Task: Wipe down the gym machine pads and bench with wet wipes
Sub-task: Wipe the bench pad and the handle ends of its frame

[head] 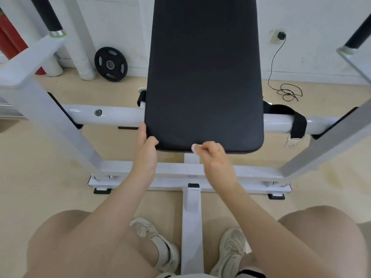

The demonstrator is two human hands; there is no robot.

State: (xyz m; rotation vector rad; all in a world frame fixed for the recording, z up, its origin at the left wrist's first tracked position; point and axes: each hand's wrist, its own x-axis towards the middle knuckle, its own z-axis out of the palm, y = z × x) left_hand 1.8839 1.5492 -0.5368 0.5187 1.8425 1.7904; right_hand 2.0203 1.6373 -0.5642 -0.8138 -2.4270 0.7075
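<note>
A long black bench pad (203, 77) runs away from me on a white machine frame (112, 115). My left hand (145, 146) grips the pad's near left corner, thumb on top. My right hand (213, 155), wearing a gold ring, pinches a small white wet wipe (194, 147) against the pad's near edge, just right of the left hand. Most of the wipe is hidden under the fingers.
White uprights (50, 121) slant on both sides, each with a black-gripped bar (50, 15) above. A black strap (297, 123) wraps the crossbar at right. A weight plate (111, 64) leans on the wall; a cable (289, 93) lies on the floor. My knees and shoes straddle the base rail (191, 227).
</note>
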